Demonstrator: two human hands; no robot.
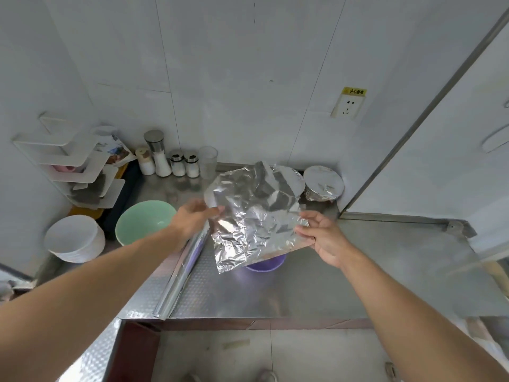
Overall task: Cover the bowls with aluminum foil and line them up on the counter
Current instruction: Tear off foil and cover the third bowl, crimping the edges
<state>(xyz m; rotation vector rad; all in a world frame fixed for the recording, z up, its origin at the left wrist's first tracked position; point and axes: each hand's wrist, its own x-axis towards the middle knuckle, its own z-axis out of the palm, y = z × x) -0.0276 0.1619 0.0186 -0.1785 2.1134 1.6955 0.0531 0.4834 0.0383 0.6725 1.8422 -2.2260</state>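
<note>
Both hands, left hand (192, 216) and right hand (322, 232), pinch a crumpled, shiny silver foil sheet (256, 216) between them, above a purple plastic bowl (267, 264); any writing is unreadable.

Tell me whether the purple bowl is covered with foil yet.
Not yet. The foil sheet is held spread above the purple bowl, pinched by the left hand and right hand; the bowl's rim still shows, unwrapped.

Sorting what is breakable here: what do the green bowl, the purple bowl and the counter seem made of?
Green bowl: probably glazed ceramic or melamine, glossy with soft highlights. Purple bowl: likely plastic, matte and thin-rimmed, mostly hidden under the foil sheet. Counter: stainless steel, with an embossed pattern.
</note>
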